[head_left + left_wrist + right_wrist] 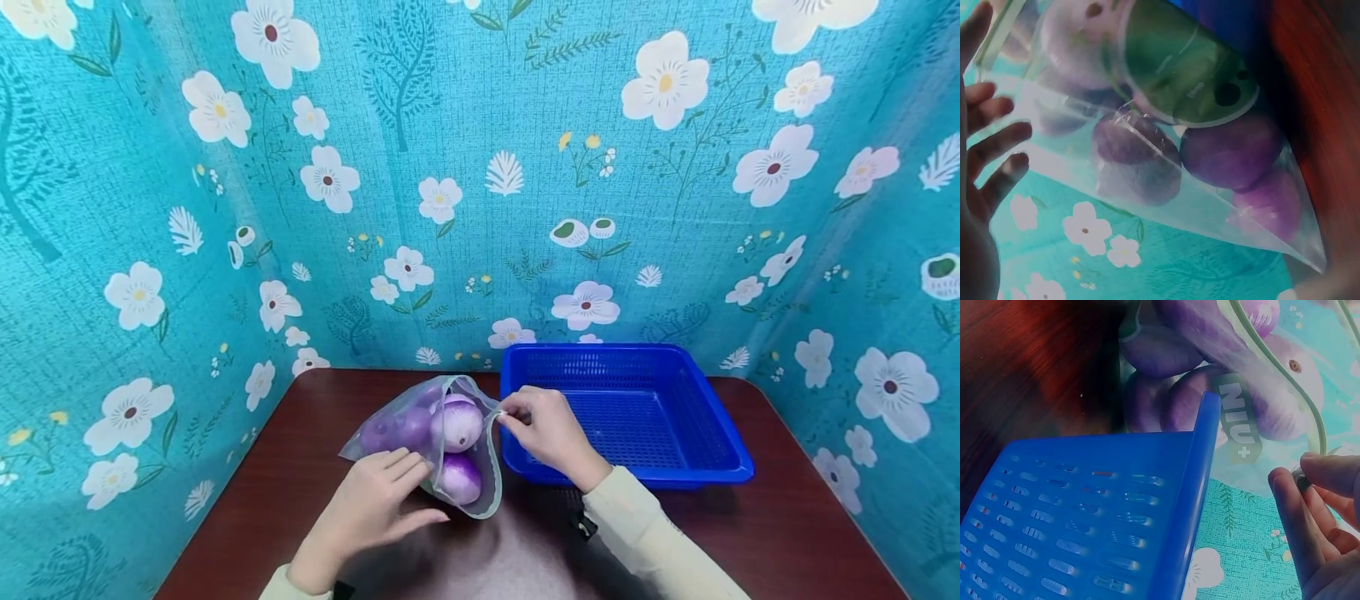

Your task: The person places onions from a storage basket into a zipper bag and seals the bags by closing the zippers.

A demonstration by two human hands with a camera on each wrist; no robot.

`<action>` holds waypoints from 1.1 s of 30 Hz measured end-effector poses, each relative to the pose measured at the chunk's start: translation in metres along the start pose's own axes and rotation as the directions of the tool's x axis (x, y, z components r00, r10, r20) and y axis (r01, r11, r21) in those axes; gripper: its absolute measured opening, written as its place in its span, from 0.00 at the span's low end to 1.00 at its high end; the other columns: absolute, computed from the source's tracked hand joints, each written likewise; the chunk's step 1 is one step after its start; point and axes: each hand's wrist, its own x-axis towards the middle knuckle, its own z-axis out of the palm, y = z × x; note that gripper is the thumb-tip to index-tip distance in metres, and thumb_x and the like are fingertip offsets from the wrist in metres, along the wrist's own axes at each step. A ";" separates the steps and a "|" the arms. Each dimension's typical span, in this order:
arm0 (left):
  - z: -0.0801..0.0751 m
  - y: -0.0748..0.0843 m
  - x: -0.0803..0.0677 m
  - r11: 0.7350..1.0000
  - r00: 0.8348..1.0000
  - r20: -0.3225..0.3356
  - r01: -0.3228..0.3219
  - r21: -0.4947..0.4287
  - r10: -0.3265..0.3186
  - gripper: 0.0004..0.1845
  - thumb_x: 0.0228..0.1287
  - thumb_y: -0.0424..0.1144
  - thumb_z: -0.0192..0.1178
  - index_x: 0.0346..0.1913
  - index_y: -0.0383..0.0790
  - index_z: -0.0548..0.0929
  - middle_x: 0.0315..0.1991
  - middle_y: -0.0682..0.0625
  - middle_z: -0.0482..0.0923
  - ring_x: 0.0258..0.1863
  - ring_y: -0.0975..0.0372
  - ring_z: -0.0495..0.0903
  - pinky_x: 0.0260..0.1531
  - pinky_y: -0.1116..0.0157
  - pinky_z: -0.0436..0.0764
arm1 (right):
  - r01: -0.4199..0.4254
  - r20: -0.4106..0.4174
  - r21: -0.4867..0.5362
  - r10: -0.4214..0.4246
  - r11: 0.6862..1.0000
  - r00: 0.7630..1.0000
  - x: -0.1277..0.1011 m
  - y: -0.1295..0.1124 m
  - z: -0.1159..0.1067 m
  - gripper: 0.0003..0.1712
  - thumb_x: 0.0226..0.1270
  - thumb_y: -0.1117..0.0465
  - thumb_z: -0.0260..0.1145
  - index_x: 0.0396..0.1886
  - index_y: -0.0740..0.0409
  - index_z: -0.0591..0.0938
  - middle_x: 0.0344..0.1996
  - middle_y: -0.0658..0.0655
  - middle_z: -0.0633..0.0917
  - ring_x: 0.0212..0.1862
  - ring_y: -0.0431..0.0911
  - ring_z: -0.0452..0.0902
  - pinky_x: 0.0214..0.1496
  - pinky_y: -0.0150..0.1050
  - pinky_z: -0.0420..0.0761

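Observation:
A clear plastic zip bag lies on the dark brown table, its mouth gaping toward me. Inside are several purple onions; they fill the left wrist view behind the film and show at the top of the right wrist view. My right hand pinches the bag's rim at its right edge, fingertips closed on the zip strip. My left hand lies with straight fingers against the bag's near rim.
A blue perforated plastic basket stands empty to the right of the bag, its rim close beside my right hand. Teal floral cloth walls the table on three sides.

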 end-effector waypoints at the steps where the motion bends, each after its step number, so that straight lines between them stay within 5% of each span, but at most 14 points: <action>1: 0.001 0.001 0.001 0.999 1.000 0.006 -0.016 0.047 0.016 0.20 0.67 0.62 0.65 0.41 0.47 0.84 0.34 0.57 0.81 0.32 0.65 0.77 0.33 0.69 0.79 | -0.001 -0.001 0.002 0.001 1.000 1.000 0.000 0.000 0.000 0.03 0.63 0.65 0.76 0.33 0.52 0.91 0.29 0.47 0.87 0.30 0.36 0.83 0.36 0.30 0.85; 6: 0.002 0.007 0.006 0.973 0.994 0.046 -0.109 0.202 0.102 0.14 0.81 0.47 0.51 0.39 0.48 0.83 0.32 0.57 0.78 0.30 0.64 0.75 0.29 0.70 0.75 | 0.012 -0.013 0.007 -0.012 1.000 1.000 -0.001 0.000 0.001 0.04 0.62 0.66 0.76 0.33 0.52 0.90 0.28 0.47 0.87 0.30 0.36 0.83 0.35 0.30 0.84; 11: 0.001 0.006 0.005 0.963 0.990 0.077 -0.137 0.231 0.122 0.23 0.85 0.35 0.36 0.41 0.50 0.84 0.35 0.58 0.80 0.32 0.65 0.76 0.29 0.70 0.76 | 0.014 -0.013 0.006 -0.014 1.000 1.000 -0.002 0.001 0.002 0.01 0.64 0.64 0.75 0.33 0.53 0.90 0.29 0.47 0.87 0.30 0.36 0.83 0.35 0.30 0.84; 33: -0.001 -0.006 -0.001 0.983 0.996 -0.040 -0.067 0.173 0.075 0.20 0.84 0.36 0.42 0.38 0.46 0.85 0.32 0.55 0.79 0.28 0.64 0.73 0.26 0.70 0.76 | -0.066 0.003 -0.014 0.066 0.998 0.998 0.000 0.002 -0.003 0.01 0.65 0.62 0.75 0.34 0.54 0.91 0.30 0.46 0.86 0.32 0.36 0.82 0.38 0.30 0.85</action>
